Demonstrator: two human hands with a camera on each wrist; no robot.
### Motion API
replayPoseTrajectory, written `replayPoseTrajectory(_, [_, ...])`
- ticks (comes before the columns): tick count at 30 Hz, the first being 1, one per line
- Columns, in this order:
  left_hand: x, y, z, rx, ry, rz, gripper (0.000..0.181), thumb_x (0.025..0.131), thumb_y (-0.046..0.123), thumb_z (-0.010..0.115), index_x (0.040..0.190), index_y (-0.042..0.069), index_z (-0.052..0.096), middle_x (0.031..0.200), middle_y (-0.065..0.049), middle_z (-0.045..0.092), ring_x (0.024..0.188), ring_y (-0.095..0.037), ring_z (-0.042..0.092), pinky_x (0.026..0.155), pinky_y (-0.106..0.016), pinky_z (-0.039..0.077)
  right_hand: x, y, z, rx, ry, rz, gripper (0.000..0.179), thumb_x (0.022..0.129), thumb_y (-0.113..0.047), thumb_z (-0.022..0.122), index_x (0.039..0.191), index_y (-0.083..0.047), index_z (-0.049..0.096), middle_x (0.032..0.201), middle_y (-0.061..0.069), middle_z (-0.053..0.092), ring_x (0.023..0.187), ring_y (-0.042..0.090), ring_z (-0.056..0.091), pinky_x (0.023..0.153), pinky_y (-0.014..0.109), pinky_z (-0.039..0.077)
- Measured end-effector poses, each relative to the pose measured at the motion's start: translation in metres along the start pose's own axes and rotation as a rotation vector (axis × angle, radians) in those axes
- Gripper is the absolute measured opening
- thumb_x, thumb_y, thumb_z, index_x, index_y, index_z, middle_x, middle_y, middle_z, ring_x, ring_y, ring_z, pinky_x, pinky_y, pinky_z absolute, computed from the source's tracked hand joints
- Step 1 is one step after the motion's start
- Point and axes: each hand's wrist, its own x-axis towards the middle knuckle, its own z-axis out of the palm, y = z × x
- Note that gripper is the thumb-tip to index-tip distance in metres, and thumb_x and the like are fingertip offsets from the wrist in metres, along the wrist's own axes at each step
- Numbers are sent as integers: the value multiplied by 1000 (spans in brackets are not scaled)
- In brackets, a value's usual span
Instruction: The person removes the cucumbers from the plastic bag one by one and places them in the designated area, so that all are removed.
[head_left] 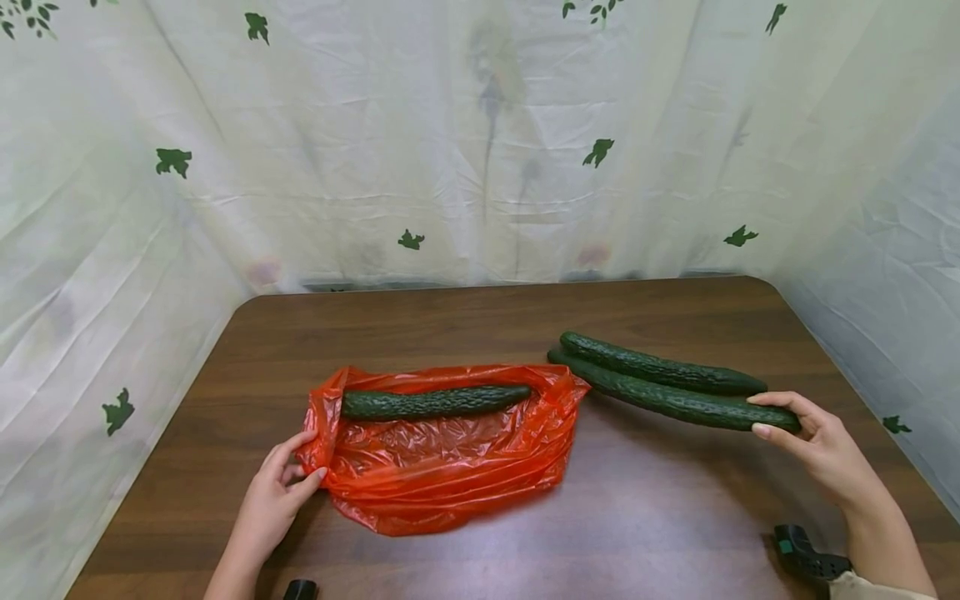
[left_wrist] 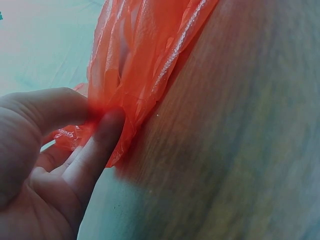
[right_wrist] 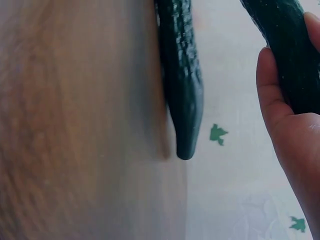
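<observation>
A red plastic bag [head_left: 450, 492] lies spread on the table with its mouth facing up. One cucumber [head_left: 435, 402] rests lengthwise in it. At the bag's left end my left hand [head_left: 277, 492] pinches the gathered plastic between thumb and fingers; the left wrist view shows this pinch on the crumpled film [left_wrist: 135, 60] up close. My right hand [head_left: 821, 442] grips the right end of a second cucumber [head_left: 667, 400], whose far end reaches the bag's right edge. Just behind it lies a third cucumber [head_left: 660, 364], untouched by the hand.
The brown wooden table [head_left: 637, 517] has rounded far corners. A pale curtain [head_left: 450, 167] with green leaf shapes hangs behind and at both sides. A black device [head_left: 806, 554] is at my right wrist, and a black piece [head_left: 302, 590] shows near my left forearm.
</observation>
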Motion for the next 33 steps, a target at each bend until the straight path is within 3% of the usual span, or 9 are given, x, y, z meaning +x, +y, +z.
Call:
replayPoseTrajectory(6, [0,0,0,-2,-2,4,51,80,-3,64,127,2,43,111,-16,40,70,-5,51,52,-21,45,1,8,0,-52,21,28,33,85,5,55,118,5,48,111,-4,50,81,7,55,61,24,46])
replayPoseTrajectory(11, [1,0,0,1,-7,-3,52,81,-1,64,127,2,42,111,-15,40,71,-5,50,52,-21,45,1,12,-2,-124,37,96,36,86,-5,59,121,-1,50,111,-14,48,80,6,53,62,23,45])
replayPoseTrajectory(18, [2,0,0,25,-2,-11,51,81,0,65,127,3,43,111,-15,41,70,-7,49,50,-22,43,4,18,-7,-177,34,128,39,86,-13,61,124,-7,51,114,-21,44,69,9,47,60,23,41])
replayPoseTrajectory(25, [1,-1,0,30,5,-11,50,80,-2,64,126,2,44,110,-15,41,70,-6,48,49,-22,43,8,26,-7,-213,50,133,39,86,-17,62,122,-8,53,113,-24,43,93,-6,44,64,17,41])
replayPoseTrajectory(33, [0,-1,1,16,2,-4,50,80,-2,64,126,2,43,109,-15,41,69,-5,48,49,-22,42,15,35,-7,-223,82,129,38,85,-18,63,120,-8,55,112,-23,45,99,-12,37,68,10,36])
